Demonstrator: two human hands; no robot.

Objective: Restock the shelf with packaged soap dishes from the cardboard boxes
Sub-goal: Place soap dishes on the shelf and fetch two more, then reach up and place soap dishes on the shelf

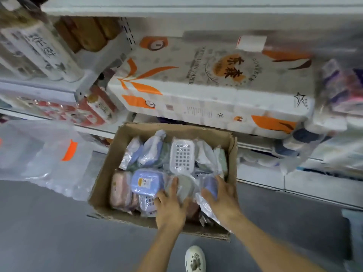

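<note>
An open cardboard box point(106, 171) stands on the grey floor below the shelves, filled with several soap dishes in clear plastic bags. A white slotted dish point(181, 156) lies on top at the back, a blue one point(146, 181) with a yellow label at the front left, and pink ones point(119, 190) along the left wall. Both hands are inside the box near its front. My left hand point(170, 207) rests with straight fingers on a pale bagged dish point(185, 186). My right hand point(222, 199) grips a blue bagged dish point(210, 185), thumb curled round its near side.
A big pack of toilet paper point(206, 85) with orange leaf print overhangs the shelf just above the box. Paper rolls point(45, 50) fill the upper left shelf. Clear plastic bags point(43, 154) lie on the floor at left. My white shoe point(195, 259) stands behind the box.
</note>
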